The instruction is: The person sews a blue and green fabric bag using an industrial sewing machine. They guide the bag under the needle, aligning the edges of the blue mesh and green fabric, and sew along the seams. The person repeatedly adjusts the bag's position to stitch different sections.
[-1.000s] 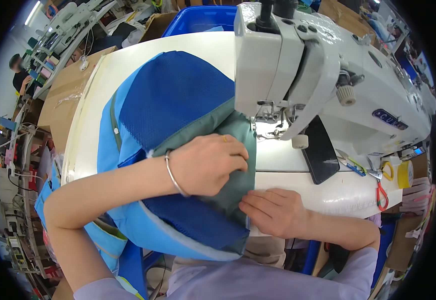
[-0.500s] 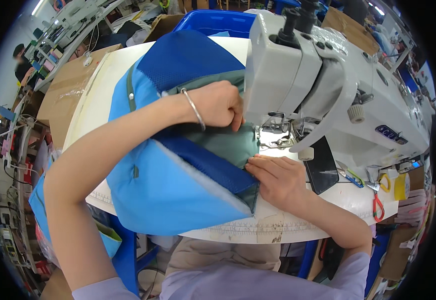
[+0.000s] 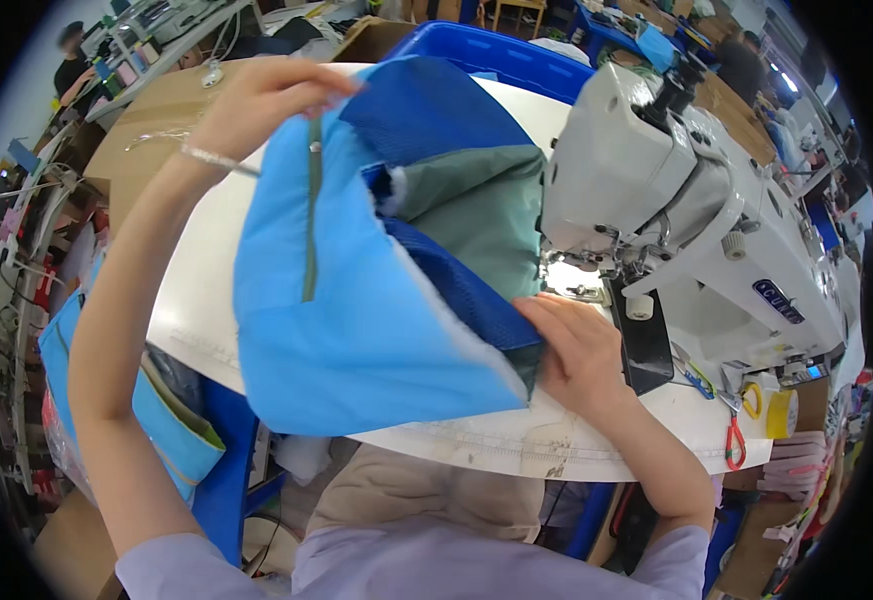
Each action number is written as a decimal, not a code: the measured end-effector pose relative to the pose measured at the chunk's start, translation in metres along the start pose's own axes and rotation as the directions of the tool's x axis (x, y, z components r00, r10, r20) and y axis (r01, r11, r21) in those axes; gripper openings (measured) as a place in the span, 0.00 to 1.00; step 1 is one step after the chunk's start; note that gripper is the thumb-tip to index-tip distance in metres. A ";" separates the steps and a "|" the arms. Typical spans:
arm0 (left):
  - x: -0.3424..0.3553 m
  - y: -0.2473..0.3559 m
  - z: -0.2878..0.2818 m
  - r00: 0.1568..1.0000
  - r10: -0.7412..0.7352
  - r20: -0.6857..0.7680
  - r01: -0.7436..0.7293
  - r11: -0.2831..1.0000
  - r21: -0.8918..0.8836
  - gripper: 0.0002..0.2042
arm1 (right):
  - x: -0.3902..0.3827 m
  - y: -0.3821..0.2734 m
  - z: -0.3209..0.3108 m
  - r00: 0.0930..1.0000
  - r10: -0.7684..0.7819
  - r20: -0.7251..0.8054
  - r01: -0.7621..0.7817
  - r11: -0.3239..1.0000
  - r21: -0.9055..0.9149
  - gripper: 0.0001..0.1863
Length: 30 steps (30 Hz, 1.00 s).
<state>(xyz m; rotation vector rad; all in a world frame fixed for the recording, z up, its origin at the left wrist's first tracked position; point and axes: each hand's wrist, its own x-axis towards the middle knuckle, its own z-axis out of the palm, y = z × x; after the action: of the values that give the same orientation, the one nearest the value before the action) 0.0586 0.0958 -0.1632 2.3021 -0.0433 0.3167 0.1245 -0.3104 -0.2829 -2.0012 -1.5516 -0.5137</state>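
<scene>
The left hand [image 3: 269, 105] has moved away from the grey-green lining by the needle, where it was half a second ago, to the far upper edge of the light-blue, navy and grey-green fabric bag [image 3: 357, 350]. Its fingers touch that edge, but blur means I cannot tell whether they pinch it. The right hand [image 3: 585, 350] stays at the bag's near right edge, fingers bent over the layers; the thumb's hold is hidden, so I cannot tell how firm it is.

The bag lies on the white, curved surface [image 3: 192, 285], its lining's edge beside the presser foot of the white sewing machine [image 3: 687, 190]. The light-blue panel is now spread wider, baring the full dark-green strip [image 3: 312, 220] that the left forearm partly covered. The bag's mouth gapes, showing navy mesh and lining.

Behind the surface sits a rectangular blue plastic bin [image 3: 532, 55] with a small pale-blue patch inside, too little to identify. Beside it is a brown cardboard box [image 3: 382, 38], its contents unclear.
</scene>
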 end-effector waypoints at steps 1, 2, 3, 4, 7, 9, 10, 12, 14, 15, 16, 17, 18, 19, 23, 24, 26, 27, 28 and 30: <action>-0.020 -0.032 -0.022 0.986 -0.142 -0.088 0.146 0.988 0.045 0.15 | 0.000 0.001 0.000 0.999 -0.007 -0.035 0.009 0.999 0.046 0.28; -0.042 -0.056 -0.028 0.909 -0.382 -0.169 0.385 0.923 -0.014 0.16 | -0.001 0.002 -0.003 0.998 -0.009 -0.066 0.015 0.996 0.088 0.29; -0.065 -0.074 -0.033 0.769 -0.594 -0.238 0.591 0.802 -0.091 0.17 | 0.000 0.003 -0.007 0.991 -0.050 -0.123 0.063 0.993 0.103 0.28; -0.084 -0.089 -0.034 0.689 -0.700 -0.187 0.711 0.703 -0.012 0.22 | 0.001 -0.002 -0.010 0.989 -0.054 -0.135 0.072 0.988 0.139 0.28; -0.112 -0.078 -0.013 0.621 -0.777 -0.106 0.784 0.615 0.086 0.34 | 0.015 -0.032 -0.021 0.987 -0.079 -0.142 0.111 0.966 0.234 0.20; -0.107 -0.067 0.001 0.615 -0.788 -0.043 0.789 0.614 0.029 0.33 | 0.040 -0.059 -0.016 0.995 0.056 -0.087 -0.029 0.959 0.281 0.18; -0.102 -0.061 0.007 0.621 -0.784 -0.009 0.784 0.621 0.002 0.33 | 0.052 -0.068 -0.017 0.990 0.125 -0.063 -0.101 0.951 0.292 0.17; -0.101 -0.075 0.016 0.663 -0.749 0.006 0.747 0.662 0.052 0.31 | 0.081 -0.075 -0.001 0.871 0.436 0.229 -0.489 0.717 0.496 0.22; -0.092 -0.072 0.029 0.701 -0.713 0.013 0.704 0.688 -0.177 0.28 | 0.102 -0.071 -0.002 0.787 0.477 0.392 -0.615 0.663 0.427 0.23; -0.093 -0.064 0.037 0.703 -0.711 0.004 0.648 0.639 -0.414 0.27 | 0.109 -0.076 -0.001 0.754 0.477 0.451 -0.642 0.680 0.354 0.24; -0.093 -0.056 0.040 0.705 -0.709 -0.003 0.552 0.551 -0.626 0.26 | 0.114 -0.081 0.000 0.716 0.479 0.508 -0.663 0.695 0.279 0.24; -0.090 -0.048 0.034 0.779 -0.624 -0.068 0.458 0.639 -0.617 0.25 | 0.117 -0.085 0.001 0.736 0.442 0.513 -0.653 0.663 0.366 0.24; -0.085 -0.027 0.028 0.844 -0.523 -0.115 0.355 0.708 -0.610 0.24 | 0.115 -0.087 0.000 0.749 0.416 0.516 -0.648 0.624 0.437 0.24; -0.087 -0.001 0.020 0.891 -0.426 -0.161 0.257 0.762 -0.595 0.23 | 0.112 -0.092 0.003 0.762 0.384 0.521 -0.640 0.572 0.513 0.24; -0.140 0.090 -0.031 0.775 0.081 -0.626 -0.304 0.917 -0.258 0.18 | 0.129 -0.148 -0.052 0.916 0.356 0.186 -0.367 0.552 0.748 0.22; -0.170 0.087 -0.055 0.679 0.379 -0.629 -0.455 0.889 0.044 0.20 | 0.130 -0.166 -0.073 0.952 0.297 0.081 -0.267 0.666 0.697 0.21; -0.229 0.083 -0.076 0.487 0.746 -0.454 -0.598 0.663 0.449 0.24 | 0.107 -0.179 -0.088 0.993 0.068 -0.099 -0.006 0.855 0.519 0.17; -0.238 0.075 -0.060 0.450 0.740 -0.499 -0.626 0.660 0.415 0.20 | 0.077 -0.177 -0.079 0.994 -0.021 -0.107 0.068 0.885 0.461 0.16; -0.261 0.087 -0.054 0.500 0.642 -0.581 -0.556 0.753 0.353 0.17 | 0.056 -0.179 -0.066 0.975 -0.154 -0.160 0.211 0.865 0.455 0.15; -0.266 0.074 -0.015 0.601 0.209 -0.772 -0.348 0.937 -0.018 0.10 | -0.007 -0.202 -0.048 0.979 -0.189 0.073 0.143 0.902 0.408 0.16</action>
<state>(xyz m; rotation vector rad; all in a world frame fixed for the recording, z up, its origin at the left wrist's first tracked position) -0.2120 0.0378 -0.1643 1.8108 -0.0035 1.3866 -0.0712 -0.3093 -0.2115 -1.6147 -1.7425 -0.1288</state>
